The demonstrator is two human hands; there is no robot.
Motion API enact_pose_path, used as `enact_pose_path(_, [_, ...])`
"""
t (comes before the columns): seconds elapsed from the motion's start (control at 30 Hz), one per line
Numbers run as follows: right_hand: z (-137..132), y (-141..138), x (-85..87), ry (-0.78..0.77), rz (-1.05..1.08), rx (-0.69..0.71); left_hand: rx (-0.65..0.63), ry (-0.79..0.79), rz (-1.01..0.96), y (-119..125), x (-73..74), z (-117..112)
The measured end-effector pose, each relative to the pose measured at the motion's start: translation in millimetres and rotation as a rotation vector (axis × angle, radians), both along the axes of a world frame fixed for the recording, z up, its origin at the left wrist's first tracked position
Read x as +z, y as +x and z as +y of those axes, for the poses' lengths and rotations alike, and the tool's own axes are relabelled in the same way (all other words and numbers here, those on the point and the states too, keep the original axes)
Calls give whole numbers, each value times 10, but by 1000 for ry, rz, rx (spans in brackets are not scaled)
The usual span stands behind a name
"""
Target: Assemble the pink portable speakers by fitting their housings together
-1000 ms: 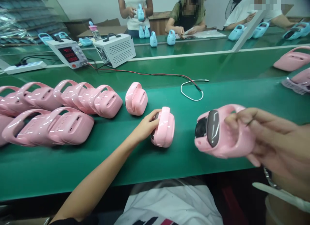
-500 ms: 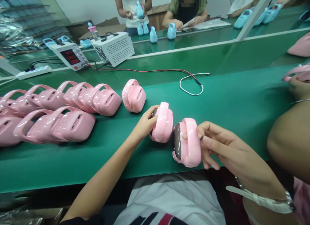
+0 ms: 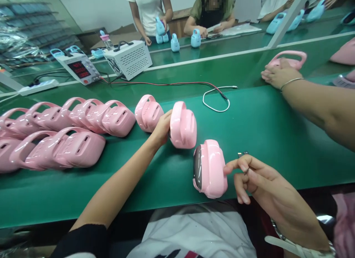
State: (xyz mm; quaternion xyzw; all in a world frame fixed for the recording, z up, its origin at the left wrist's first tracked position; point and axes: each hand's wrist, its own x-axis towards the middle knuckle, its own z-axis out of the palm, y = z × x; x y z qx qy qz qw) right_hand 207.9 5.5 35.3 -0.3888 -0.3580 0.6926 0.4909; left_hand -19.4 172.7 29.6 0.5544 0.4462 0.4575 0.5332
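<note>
Gripping a pink gadget (image 3: 183, 126) with left hand (image 3: 161, 130), I've got right hand (image 3: 263, 184) pinching a dark bit (image 3: 246, 170) by the nearer gadget (image 3: 213, 170).

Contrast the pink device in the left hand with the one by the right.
The left hand grips the first device; the second device rests on the table ungripped, a fingertip of the right hand at its side. The second device shows a dark panel; the first device shows almost only pink. Both are glossy pink with handles.
</note>
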Motion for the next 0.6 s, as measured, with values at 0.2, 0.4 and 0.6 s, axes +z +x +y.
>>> enact_pose_path(0.2, [100, 37, -84, -61, -50, -131, -76, 96, 12, 370, -34, 400])
enact_pose_path(0.4, [815, 132, -39, -76, -229, -78, -222, 124, 103, 398, -109, 394])
enact_pose_path(0.6, [1385, 7, -27, -97, -298, -30, -241, 90, 86, 393, -200, 384])
